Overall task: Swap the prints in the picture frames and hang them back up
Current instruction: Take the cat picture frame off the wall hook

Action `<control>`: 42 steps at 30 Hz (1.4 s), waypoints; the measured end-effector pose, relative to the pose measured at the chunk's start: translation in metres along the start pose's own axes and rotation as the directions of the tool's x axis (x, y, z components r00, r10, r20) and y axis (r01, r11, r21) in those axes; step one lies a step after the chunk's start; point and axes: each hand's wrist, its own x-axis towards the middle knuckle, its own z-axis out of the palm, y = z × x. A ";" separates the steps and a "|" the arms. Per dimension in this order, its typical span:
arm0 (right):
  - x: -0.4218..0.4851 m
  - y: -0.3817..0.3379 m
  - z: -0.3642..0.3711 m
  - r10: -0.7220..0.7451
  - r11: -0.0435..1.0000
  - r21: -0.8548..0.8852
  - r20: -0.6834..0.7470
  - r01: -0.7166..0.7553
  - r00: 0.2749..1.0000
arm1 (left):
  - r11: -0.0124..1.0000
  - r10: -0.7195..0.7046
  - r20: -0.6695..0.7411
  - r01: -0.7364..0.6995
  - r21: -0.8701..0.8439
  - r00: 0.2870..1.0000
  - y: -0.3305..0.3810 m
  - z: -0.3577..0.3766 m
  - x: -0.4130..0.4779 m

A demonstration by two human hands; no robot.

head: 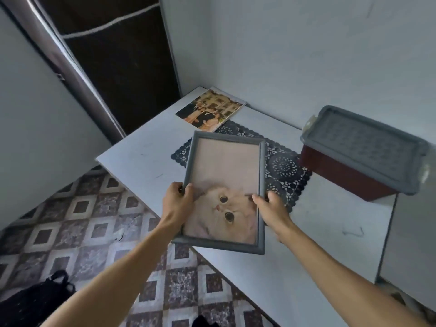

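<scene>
I hold a grey picture frame (261, 166) above the table's front edge, face up, with a print of a white cat (226, 208) inside it. My left hand (178, 201) grips the frame's left side, thumb on the glass. My right hand (271, 208) grips the right side the same way. A loose print of people in formal dress (208, 109) lies flat at the table's far corner, near the wall.
The white table (141, 159) carries a dark lace mat (283, 166) under the frame. A dark red box with a grey lid (363, 147) stands at the right. Patterned floor tiles (77, 220) lie to the left, with a black bag (35, 300) at bottom left.
</scene>
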 end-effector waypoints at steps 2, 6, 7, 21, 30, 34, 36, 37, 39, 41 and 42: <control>-0.002 -0.003 0.008 0.016 1.000 -0.014 -0.033 -0.017 0.999 | 0.999 0.036 0.049 -0.037 0.024 0.998 0.000 -0.004 0.015; 0.000 -0.008 0.015 0.044 0.997 -0.055 -0.077 -0.048 0.996 | 0.997 0.065 0.148 -0.071 0.035 0.987 0.003 -0.003 0.045; 0.002 -0.008 0.016 0.053 0.997 -0.058 -0.087 -0.058 0.995 | 0.996 0.068 0.167 -0.076 0.040 0.984 0.004 0.000 0.052; 0.050 0.000 0.013 0.103 0.951 -0.279 -0.127 -0.136 0.986 | 0.962 0.155 0.286 -0.211 0.176 0.946 0.018 0.039 0.122; 0.058 -0.003 0.027 0.116 0.834 -0.515 -0.191 -0.200 0.975 | 0.872 0.227 0.424 -0.377 0.312 0.877 0.021 0.050 0.162; 0.057 -0.006 0.037 0.074 0.767 -0.602 -0.259 -0.221 0.963 | 0.837 0.225 0.474 -0.418 0.353 0.851 0.018 0.052 0.174; 0.058 -0.006 0.041 0.065 0.742 -0.628 -0.280 -0.234 0.958 | 0.821 0.239 0.492 -0.444 0.358 0.837 0.017 0.054 0.178; 0.058 -0.006 0.042 0.062 0.728 -0.641 -0.290 -0.242 0.955 | 0.815 0.246 0.494 -0.454 0.361 0.834 0.017 0.054 0.179; 0.058 -0.005 0.044 0.063 0.712 -0.652 -0.310 -0.261 0.949 | 0.794 0.257 0.502 -0.476 0.377 0.826 0.019 0.054 0.179; 0.058 -0.004 0.044 0.060 0.693 -0.669 -0.320 -0.270 0.946 | 0.768 0.271 0.524 -0.510 0.387 0.807 0.020 0.053 0.178; 0.058 -0.004 0.044 0.059 0.683 -0.678 -0.320 -0.272 0.946 | 0.759 0.278 0.535 -0.524 0.387 0.798 0.020 0.053 0.178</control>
